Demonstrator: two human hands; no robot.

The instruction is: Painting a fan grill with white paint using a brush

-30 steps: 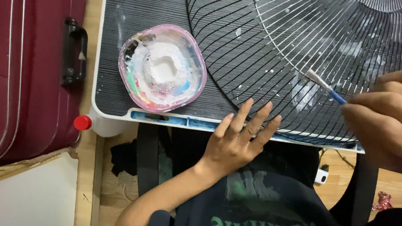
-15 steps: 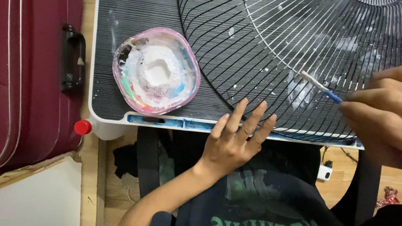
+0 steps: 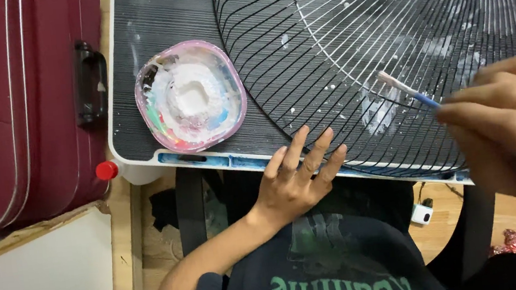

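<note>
Now the right hand (image 3: 509, 130) pinches a blue paintbrush (image 3: 405, 90), bristles on the black fan grille (image 3: 349, 48) lying on the desk (image 3: 151, 23); light strokes along each wire suit. Left hand (image 3: 296, 179) rests flat, fingers spread, steadying the rim.

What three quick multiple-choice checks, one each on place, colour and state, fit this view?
1. Where is the bowl?
A. Left of the fan grille
B. On the grille
C. On the floor

2. What colour is the brush handle?
A. Red
B. Blue
C. Green

3. What is the left hand doing?
A. Gripping the bowl
B. Holding the brush
C. Lying flat, fingers spread, at the grille's edge

Answers: 1 A, it sits on the tray beside the grille. 2 B, blue shows above the right hand. 3 C, the palm is down and empty.
</note>
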